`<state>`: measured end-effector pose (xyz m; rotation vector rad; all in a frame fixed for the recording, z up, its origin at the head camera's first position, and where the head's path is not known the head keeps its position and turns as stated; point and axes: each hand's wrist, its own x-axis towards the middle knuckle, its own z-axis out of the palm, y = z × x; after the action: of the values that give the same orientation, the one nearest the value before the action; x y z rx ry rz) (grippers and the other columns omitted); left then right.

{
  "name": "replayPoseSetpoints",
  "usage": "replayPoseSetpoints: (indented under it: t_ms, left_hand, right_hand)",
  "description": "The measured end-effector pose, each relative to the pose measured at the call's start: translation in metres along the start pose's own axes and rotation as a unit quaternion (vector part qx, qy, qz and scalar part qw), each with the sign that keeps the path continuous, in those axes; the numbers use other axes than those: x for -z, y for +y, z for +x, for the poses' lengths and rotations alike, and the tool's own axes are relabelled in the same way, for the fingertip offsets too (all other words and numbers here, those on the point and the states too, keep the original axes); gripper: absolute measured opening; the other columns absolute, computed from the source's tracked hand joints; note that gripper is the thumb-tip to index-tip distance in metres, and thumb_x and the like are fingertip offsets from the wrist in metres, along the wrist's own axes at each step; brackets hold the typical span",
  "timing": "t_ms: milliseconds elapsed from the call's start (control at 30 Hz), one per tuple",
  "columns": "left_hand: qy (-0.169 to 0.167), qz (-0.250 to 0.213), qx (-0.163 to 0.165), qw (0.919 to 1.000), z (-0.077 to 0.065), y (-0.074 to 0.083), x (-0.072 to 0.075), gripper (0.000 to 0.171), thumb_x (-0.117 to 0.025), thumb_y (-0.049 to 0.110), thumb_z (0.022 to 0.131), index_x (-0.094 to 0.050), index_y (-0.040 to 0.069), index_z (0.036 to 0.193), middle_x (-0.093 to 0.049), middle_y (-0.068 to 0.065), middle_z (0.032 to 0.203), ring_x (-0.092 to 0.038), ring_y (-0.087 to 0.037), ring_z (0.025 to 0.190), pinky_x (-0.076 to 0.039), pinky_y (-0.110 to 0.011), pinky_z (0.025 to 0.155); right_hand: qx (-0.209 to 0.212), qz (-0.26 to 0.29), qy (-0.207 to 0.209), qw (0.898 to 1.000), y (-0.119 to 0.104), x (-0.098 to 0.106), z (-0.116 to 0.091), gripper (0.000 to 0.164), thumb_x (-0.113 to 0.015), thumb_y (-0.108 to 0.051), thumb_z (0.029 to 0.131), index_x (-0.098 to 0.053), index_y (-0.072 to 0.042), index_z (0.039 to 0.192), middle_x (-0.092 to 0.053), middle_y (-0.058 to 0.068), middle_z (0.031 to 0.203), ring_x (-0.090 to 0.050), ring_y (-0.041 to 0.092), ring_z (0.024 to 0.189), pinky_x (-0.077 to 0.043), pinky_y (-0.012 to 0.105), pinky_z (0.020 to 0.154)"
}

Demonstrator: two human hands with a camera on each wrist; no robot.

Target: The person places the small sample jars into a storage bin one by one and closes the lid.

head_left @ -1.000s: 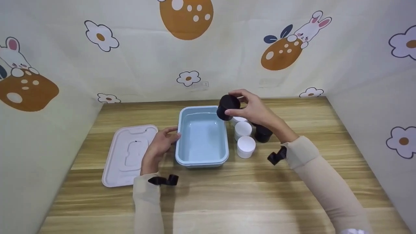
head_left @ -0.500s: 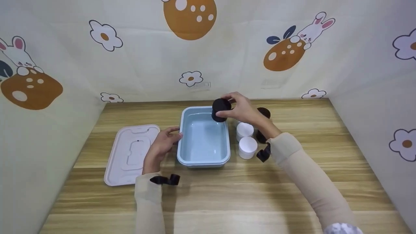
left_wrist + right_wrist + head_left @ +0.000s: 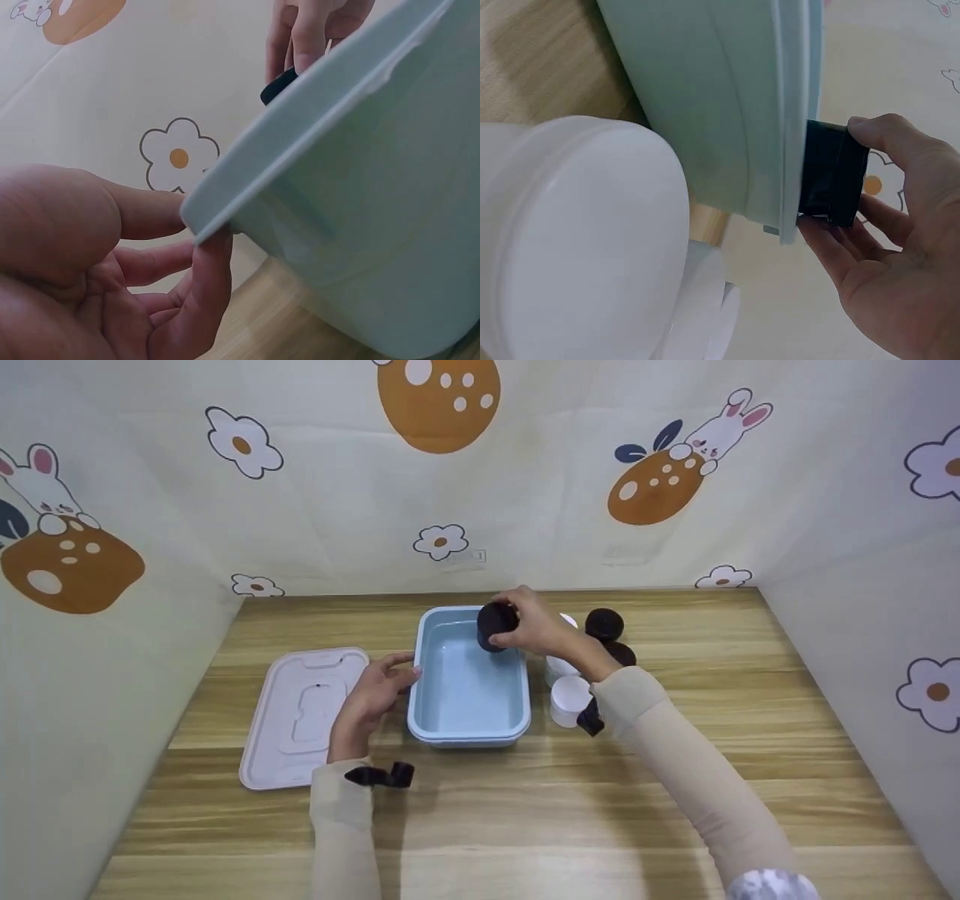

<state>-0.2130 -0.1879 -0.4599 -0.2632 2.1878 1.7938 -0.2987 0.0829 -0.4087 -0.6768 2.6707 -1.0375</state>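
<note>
A light blue plastic box stands on the table with its top uncovered. My left hand pinches its left rim, thumb on top and a finger under the lip, as the left wrist view shows. With thumb and fingers, my right hand holds a black lidded jar at the box's far right corner. The lower part of the black jar is behind the box wall in the right wrist view.
White jars stand in a row right of the box, partly hidden by the right arm. Beside them are two black jars. A pale lid lies flat on the wooden table at left. Patterned cloth walls surround the table.
My right hand has carried the black jar leftward and down from above the box's far right corner to inside its rim. The left hand keeps its hold on the box.
</note>
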Motion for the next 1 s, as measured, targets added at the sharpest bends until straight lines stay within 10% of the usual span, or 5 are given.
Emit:
replayPoseSetpoints:
  t_ms: [1000]
  left_hand:
    - [-0.003, -0.01, -0.017, 0.9998, -0.001, 0.0, -0.002, 0.048, -0.054, 0.014, 0.103, -0.044, 0.0, 0.148, -0.061, -0.032, 0.129, -0.073, -0.024, 0.092, -0.06, -0.03, 0.067]
  right_hand:
    - [0.069, -0.165, -0.067, 0.982, 0.002, -0.025, 0.013, 0.057, -0.076, -0.012, 0.089, -0.052, -0.002, 0.14, -0.06, 0.016, 0.133, -0.057, 0.031, 0.123, -0.045, 0.044, 0.111]
